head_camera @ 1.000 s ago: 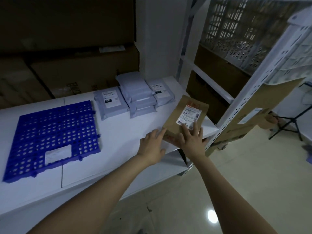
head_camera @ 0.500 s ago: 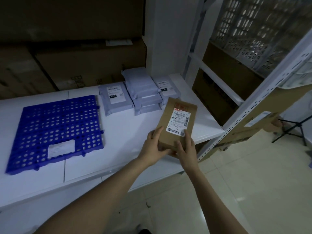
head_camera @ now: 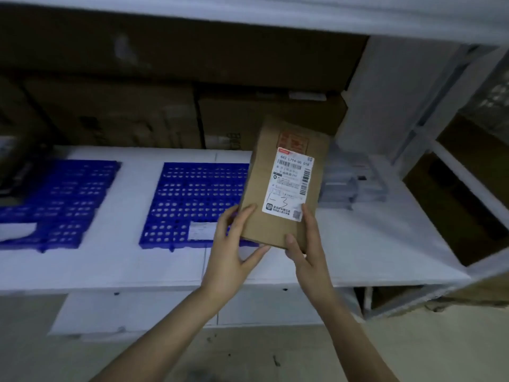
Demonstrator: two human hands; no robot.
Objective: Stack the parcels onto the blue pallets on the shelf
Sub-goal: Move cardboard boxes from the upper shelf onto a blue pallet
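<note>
A flat brown cardboard parcel (head_camera: 278,188) with a white shipping label is held upright above the white shelf (head_camera: 358,244). My left hand (head_camera: 234,246) grips its lower left corner and my right hand (head_camera: 305,244) grips its lower right edge. Just left of the parcel a blue perforated pallet (head_camera: 192,199) lies flat on the shelf, bearing a small white label. A second blue pallet (head_camera: 57,202) lies further left. Grey poly-bag parcels (head_camera: 349,186) are stacked on the shelf behind and right of the brown parcel, blurred.
Large brown cartons (head_camera: 137,117) stand along the back of the shelf. A white upright post (head_camera: 385,92) and metal rack frame (head_camera: 454,150) close the right end. An upper shelf board (head_camera: 275,15) runs overhead. A dark object (head_camera: 16,161) sits at far left.
Both hands lifted the brown parcel off the shelf's right end and carried it left and up. My view swung left, bringing the second blue pallet into sight.
</note>
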